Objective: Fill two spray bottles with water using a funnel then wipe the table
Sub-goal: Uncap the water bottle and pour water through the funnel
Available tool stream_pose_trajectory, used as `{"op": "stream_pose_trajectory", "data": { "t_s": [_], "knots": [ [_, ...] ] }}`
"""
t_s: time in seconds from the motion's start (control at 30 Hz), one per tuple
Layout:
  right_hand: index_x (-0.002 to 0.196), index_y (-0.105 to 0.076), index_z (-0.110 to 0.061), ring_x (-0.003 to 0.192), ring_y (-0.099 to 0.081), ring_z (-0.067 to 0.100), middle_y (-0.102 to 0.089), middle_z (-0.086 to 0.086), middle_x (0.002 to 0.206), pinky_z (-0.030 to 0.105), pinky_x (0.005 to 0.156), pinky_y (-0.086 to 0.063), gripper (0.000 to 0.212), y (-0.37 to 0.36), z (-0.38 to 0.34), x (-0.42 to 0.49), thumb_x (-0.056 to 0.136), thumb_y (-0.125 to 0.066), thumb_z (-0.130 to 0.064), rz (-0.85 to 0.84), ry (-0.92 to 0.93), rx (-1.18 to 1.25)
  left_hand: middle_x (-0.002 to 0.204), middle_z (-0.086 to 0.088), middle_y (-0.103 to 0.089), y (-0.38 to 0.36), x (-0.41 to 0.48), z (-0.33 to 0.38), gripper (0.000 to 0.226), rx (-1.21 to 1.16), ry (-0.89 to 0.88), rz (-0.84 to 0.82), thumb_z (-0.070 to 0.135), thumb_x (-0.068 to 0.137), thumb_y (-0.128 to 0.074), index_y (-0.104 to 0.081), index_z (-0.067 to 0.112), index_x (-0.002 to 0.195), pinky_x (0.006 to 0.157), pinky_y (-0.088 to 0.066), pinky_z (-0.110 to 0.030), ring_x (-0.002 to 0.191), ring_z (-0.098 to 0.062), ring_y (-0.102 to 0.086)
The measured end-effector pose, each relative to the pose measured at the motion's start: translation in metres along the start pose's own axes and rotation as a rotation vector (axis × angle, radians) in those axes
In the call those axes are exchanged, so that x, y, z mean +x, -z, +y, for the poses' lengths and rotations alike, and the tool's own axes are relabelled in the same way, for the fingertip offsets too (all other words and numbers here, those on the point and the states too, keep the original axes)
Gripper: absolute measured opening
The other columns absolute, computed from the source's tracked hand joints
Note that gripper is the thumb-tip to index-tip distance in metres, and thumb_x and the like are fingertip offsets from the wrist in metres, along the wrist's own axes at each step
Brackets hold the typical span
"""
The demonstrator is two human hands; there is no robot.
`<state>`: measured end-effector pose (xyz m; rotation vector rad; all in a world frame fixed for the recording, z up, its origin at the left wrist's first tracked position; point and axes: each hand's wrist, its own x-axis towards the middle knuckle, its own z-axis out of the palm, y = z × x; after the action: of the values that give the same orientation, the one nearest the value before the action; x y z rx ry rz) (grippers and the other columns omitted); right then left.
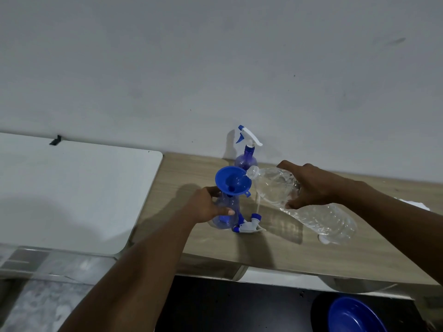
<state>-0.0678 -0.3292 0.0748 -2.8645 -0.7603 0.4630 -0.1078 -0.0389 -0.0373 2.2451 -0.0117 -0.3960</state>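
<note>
Filling looks under way; wiping the wood-grain table [275,250] is left. Our right hand [311,185] wraps the crinkly clear water bottle [273,185], tipped over the glossy blue funnel [230,178] in the translucent near sprayer [221,224], which our left hand [203,207] grips. The far sprayer [245,160] stands capped by the wall.

One head-worn wide-angle view, looking forward and down from just above the person's forearms, close over the wooden surface [275,250], left hand [203,207] and right hand [314,188] at mid-frame, bare wall [215,56] filling the upper half, the surface's back edge slanting down to the right.
</note>
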Motion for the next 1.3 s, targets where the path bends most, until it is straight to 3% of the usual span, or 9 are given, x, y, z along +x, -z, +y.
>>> {"op": "stream_pose_trajectory", "data": {
  "t_s": [0.37, 0.57, 0.77, 0.9, 1.13, 1.3],
  "knots": [
    [0.136, -0.031, -0.035, 0.074, -0.058, 0.012, -0.065, 0.002, 0.083, 0.042, 0.072, -0.055, 0.09, 0.005, 0.0, 0.005, 0.066, -0.087, -0.045, -0.037, -0.02, -0.029, 0.122, 0.007, -0.063, -0.001, 0.001, 0.0, 0.074, -0.061, 0.006, -0.015, 0.039, 0.069, -0.089, -0.057, 0.021, 0.133, 0.076, -0.041, -0.016, 0.098, -0.006, -0.058],
    [0.136, -0.031, -0.034, 0.079, -0.053, 0.006, -0.064, 0.0, 0.086, 0.038, 0.072, -0.052, 0.089, 0.009, -0.001, 0.006, 0.068, -0.087, -0.044, -0.043, -0.012, -0.034, 0.122, 0.006, -0.065, -0.001, 0.001, -0.001, 0.072, -0.059, 0.006, -0.017, 0.039, 0.069, -0.089, -0.058, 0.021, 0.132, 0.067, -0.038, -0.009, 0.095, -0.006, -0.058],
    [0.137, -0.033, -0.031, 0.077, -0.052, 0.004, -0.057, -0.006, 0.083, 0.034, 0.067, -0.047, 0.088, 0.012, -0.003, 0.004, 0.069, -0.087, -0.042, -0.045, -0.001, -0.036, 0.108, 0.013, -0.06, -0.001, 0.0, 0.001, 0.069, -0.048, 0.012, -0.015, 0.04, 0.07, -0.088, -0.059, 0.021, 0.13, 0.065, -0.036, -0.008, 0.1, -0.008, -0.061],
    [0.136, -0.032, -0.031, 0.079, -0.05, 0.005, -0.061, -0.001, 0.088, 0.034, 0.067, -0.046, 0.088, 0.013, -0.002, 0.004, 0.068, -0.087, -0.044, -0.045, -0.005, -0.05, 0.11, 0.013, -0.059, -0.001, 0.001, 0.001, 0.068, -0.065, 0.019, -0.024, 0.037, 0.071, -0.088, -0.057, 0.021, 0.13, 0.064, -0.035, -0.007, 0.102, -0.008, -0.06],
    [0.133, -0.035, -0.033, 0.079, -0.047, 0.001, -0.055, -0.009, 0.08, 0.033, 0.066, -0.043, 0.084, 0.016, -0.003, 0.004, 0.067, -0.086, -0.043, -0.043, -0.002, -0.044, 0.109, 0.012, -0.061, -0.001, 0.001, 0.0, 0.067, -0.048, 0.008, -0.006, 0.038, 0.071, -0.088, -0.059, 0.021, 0.129, 0.063, -0.034, -0.006, 0.089, -0.002, -0.056],
    [0.135, -0.036, -0.031, 0.076, -0.045, -0.001, -0.05, -0.016, 0.075, 0.029, 0.063, -0.037, 0.083, 0.019, -0.008, 0.002, 0.07, -0.086, -0.04, -0.042, 0.011, -0.055, 0.118, 0.008, -0.063, -0.002, 0.001, 0.0, 0.069, -0.067, 0.013, -0.016, 0.038, 0.07, -0.089, -0.058, 0.021, 0.13, 0.067, -0.037, -0.01, 0.096, -0.006, -0.058]
  ]
}}
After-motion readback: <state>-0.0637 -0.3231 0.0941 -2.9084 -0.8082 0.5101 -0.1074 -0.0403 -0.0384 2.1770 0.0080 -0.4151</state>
